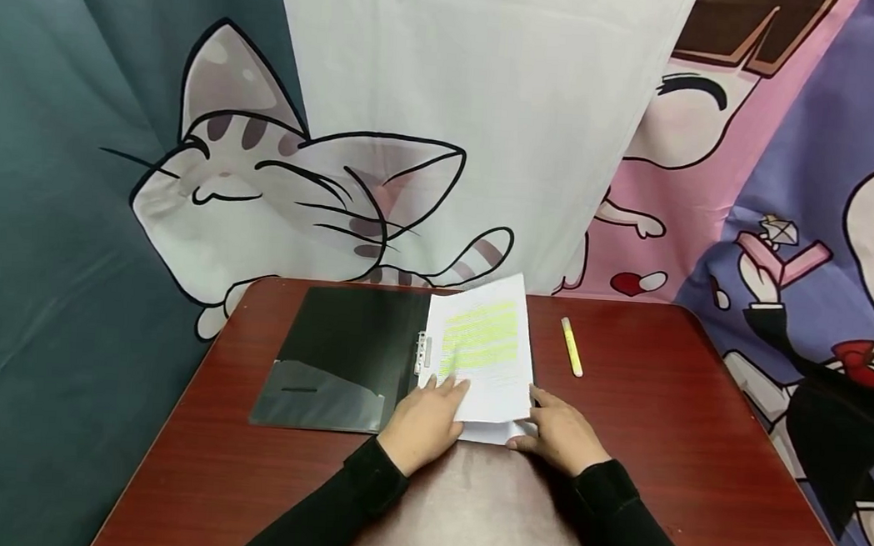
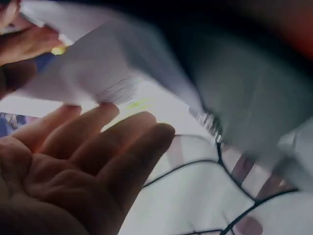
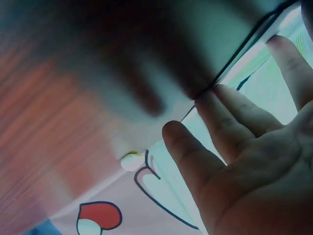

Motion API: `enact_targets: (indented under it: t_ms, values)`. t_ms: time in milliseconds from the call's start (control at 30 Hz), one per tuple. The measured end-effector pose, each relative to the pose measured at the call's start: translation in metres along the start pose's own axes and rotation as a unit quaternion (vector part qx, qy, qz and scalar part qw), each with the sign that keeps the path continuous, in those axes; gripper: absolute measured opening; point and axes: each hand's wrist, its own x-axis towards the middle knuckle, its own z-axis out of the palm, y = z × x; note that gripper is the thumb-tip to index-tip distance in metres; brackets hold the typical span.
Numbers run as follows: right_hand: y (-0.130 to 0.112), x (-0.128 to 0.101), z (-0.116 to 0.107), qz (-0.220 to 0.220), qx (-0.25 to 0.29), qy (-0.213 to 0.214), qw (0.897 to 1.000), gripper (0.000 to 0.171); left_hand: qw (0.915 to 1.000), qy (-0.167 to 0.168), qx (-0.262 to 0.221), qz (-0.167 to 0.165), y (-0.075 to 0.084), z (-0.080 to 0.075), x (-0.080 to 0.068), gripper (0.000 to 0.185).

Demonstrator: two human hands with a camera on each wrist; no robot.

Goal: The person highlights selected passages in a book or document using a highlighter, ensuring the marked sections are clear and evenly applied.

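Two hands work a loose sheaf of papers [image 1: 486, 351] lying on the right half of an open black folder [image 1: 341, 359], spread flat on a dark red table [image 1: 696, 456] in front of cartoon-print cloth hangings [image 1: 262, 187]. The top sheet, marked with bands of yellow-green highlighting, sits skewed against the pages beneath and tilts up at its far edge. The left hand [image 1: 428, 419] rests with straight fingers on the lower left corner of the stack, close beside the folder's metal clip [image 1: 423, 351]; the left wrist view, though blurred, shows an open palm with extended fingers [image 2: 112, 142] under the paper's edge. The right hand [image 1: 558, 431] lies flat at the stack's lower right corner, fingers extended and gripping nothing; its wrist view likewise shows a released, open palm [image 3: 259, 147]. A yellow highlighter [image 1: 572, 346] lies on the table just right of the papers, apart from both hands. The risk, as it looks: with neither hand pinching the sheets, a sideways push could fan the stack further or slide pages off the folder, and a careless sweep of the right hand might send the highlighter rolling. Both forearms, in black sleeves [image 1: 364, 486], reach forward from the table's near edge and converge on the stack.
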Motion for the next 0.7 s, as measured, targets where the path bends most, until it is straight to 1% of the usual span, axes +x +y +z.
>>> enact_targets:
  t_ms: [33,100,133,167,200,267,300,367,400,467,500,533,567,633,700]
  values:
    - [0.001,0.001,-0.001,-0.003,0.006,-0.006,1.000,0.052,0.9998,-0.007,0.016,0.006,-0.006,0.012,0.000,0.054]
    - [0.005,0.003,-0.003,-0.009,0.017,-0.023,1.000,0.058,0.9986,-0.032,0.040,0.012,-0.011,0.022,-0.003,0.054]
    - [0.007,0.005,-0.004,-0.009,0.027,-0.034,0.999,0.063,0.9978,-0.038,0.051,0.015,-0.013,0.026,-0.004,0.054]
    - [0.010,0.006,-0.006,-0.005,0.036,-0.045,0.998,0.065,0.9970,-0.032,0.066,0.023,-0.019,0.036,-0.004,0.054]
    - [0.012,0.007,-0.008,0.000,0.044,-0.050,0.998,0.066,0.9965,-0.040,0.070,0.023,-0.018,0.033,-0.005,0.056]
    - [0.016,0.009,-0.013,0.014,0.049,-0.050,0.997,0.063,0.9960,-0.042,0.075,0.024,-0.019,0.033,-0.005,0.056]
    - [0.017,0.010,-0.016,0.026,0.050,-0.043,0.997,0.060,0.9962,-0.034,0.076,0.027,-0.020,0.034,-0.004,0.054]
    - [0.015,0.012,-0.023,0.047,0.048,-0.024,0.997,0.054,0.9961,-0.033,0.077,0.028,-0.019,0.032,-0.003,0.050]
    - [0.013,0.013,-0.025,0.049,0.044,-0.013,0.998,0.051,0.9959,-0.045,0.074,0.024,-0.014,0.021,-0.004,0.049]
    - [0.006,0.015,-0.029,0.048,0.036,-0.005,0.998,0.049,0.9956,-0.047,0.077,0.024,-0.011,0.016,-0.004,0.046]
    - [0.002,0.016,-0.030,0.041,0.035,-0.006,0.999,0.049,0.9953,-0.055,0.077,0.020,-0.007,0.008,-0.004,0.046]
    - [-0.002,0.017,-0.030,0.030,0.031,-0.011,0.999,0.051,0.9948,-0.056,0.082,0.022,-0.009,0.011,-0.002,0.046]
    - [-0.006,0.018,-0.029,0.020,0.025,-0.019,0.999,0.053,0.9950,-0.048,0.084,0.025,-0.015,0.022,-0.002,0.048]
    - [-0.012,0.020,-0.026,0.004,0.007,-0.034,0.999,0.058,0.9953,-0.050,0.079,0.024,-0.015,0.020,-0.001,0.049]
    - [-0.016,0.020,-0.022,0.002,-0.008,-0.049,0.999,0.061,0.9955,-0.053,0.075,0.025,-0.015,0.019,-0.001,0.049]
